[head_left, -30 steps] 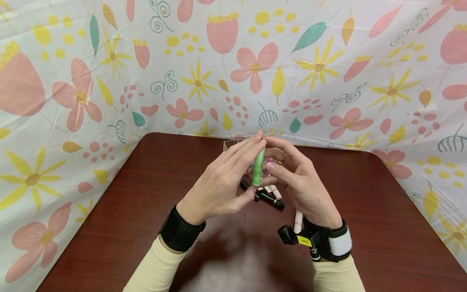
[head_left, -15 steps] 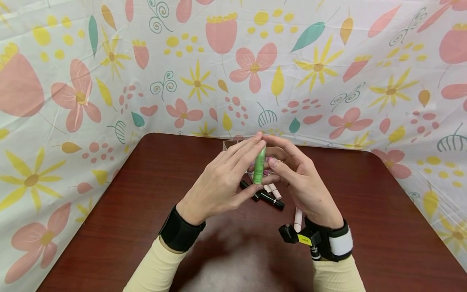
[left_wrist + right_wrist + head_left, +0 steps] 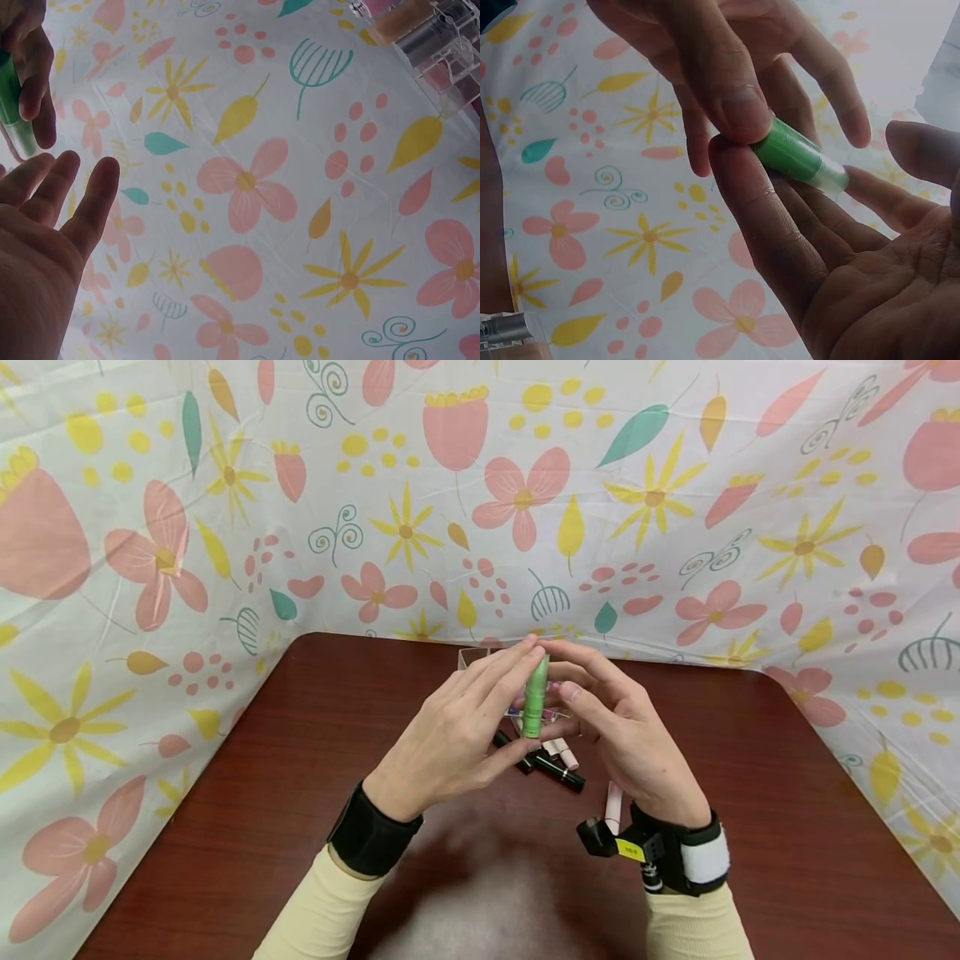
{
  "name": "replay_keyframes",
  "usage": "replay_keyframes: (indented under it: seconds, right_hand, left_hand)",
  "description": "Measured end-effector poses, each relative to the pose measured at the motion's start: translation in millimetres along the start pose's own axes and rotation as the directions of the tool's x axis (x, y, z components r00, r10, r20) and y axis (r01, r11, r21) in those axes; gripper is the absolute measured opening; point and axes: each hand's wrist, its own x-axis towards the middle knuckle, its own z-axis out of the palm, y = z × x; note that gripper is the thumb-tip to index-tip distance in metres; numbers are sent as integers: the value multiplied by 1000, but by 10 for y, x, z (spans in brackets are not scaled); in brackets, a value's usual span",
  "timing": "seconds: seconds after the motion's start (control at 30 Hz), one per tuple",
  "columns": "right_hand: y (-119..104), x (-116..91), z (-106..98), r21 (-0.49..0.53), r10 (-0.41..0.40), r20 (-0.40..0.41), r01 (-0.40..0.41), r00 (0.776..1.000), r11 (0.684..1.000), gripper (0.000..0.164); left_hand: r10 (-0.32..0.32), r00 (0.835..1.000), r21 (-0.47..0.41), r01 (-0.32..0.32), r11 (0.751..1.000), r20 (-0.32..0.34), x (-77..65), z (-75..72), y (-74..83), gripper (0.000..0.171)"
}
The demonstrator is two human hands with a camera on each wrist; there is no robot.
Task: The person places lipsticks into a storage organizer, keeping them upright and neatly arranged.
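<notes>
A slim green lipstick tube [image 3: 536, 702] with a paler, see-through end stands nearly upright between both hands, above the table. My left hand [image 3: 457, 718] has its thumb at the tube's base and its fingertips near the top, pinching it lengthwise. Behind and beside the tube are the fingers of my right hand [image 3: 630, 735], its thumb raised off the tube. In the right wrist view the left thumb presses the green end of the lipstick tube [image 3: 795, 155], with right fingers lying under it. Only part of the tube [image 3: 10, 97] shows in the left wrist view.
Behind the hands a clear plastic organizer [image 3: 472, 657] holds small colourful items, mostly hidden. Black tubes [image 3: 561, 773] and pale pink tubes [image 3: 568, 755] lie before it on the dark table [image 3: 300, 760]. Another pale pink tube [image 3: 613, 806] lies beside the right wrist. A flowered cloth [image 3: 405, 460] hangs behind.
The right thumb has moved away from the tube, and the right hand has shifted slightly to the right. The tube has risen a little and tilts slightly rightward.
</notes>
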Motion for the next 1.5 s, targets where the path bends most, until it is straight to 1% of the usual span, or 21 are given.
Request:
replay_keyframes:
  seconds: [0.1,0.33,0.7,0.93,1.17,1.33,1.5]
  right_hand:
    - [1,-1,-13,-4,-8,-1,8,1000,1000,43]
    - [2,-7,-25,-16,17,-11,-17,1000,1000,43]
    - [22,10,-28,-9,18,-5,-18,1000,1000,42]
    - [45,19,-26,-47,26,-20,-27,999,999,42]
    - [120,37,-34,-140,-26,-52,18,998,990,46]
    - [140,44,-41,-163,-46,-68,35,997,986,47]
    - [161,49,-79,-193,-64,-79,47,995,980,45]
  left_hand:
    - [-5,1000,7,5,1000,6,-1,2,1,88]
    - [-8,1000,29,7,1000,25,-15,4,0,86]
    - [-8,999,52,6,999,35,-20,9,-8,85]
    - [-6,999,64,3,998,39,-27,25,-17,85]
    - [-5,999,78,1,997,54,-37,45,-18,87]
    - [-5,998,86,-1,996,62,-38,57,-10,90]
    - [-9,998,85,3,996,60,-34,67,-10,89]
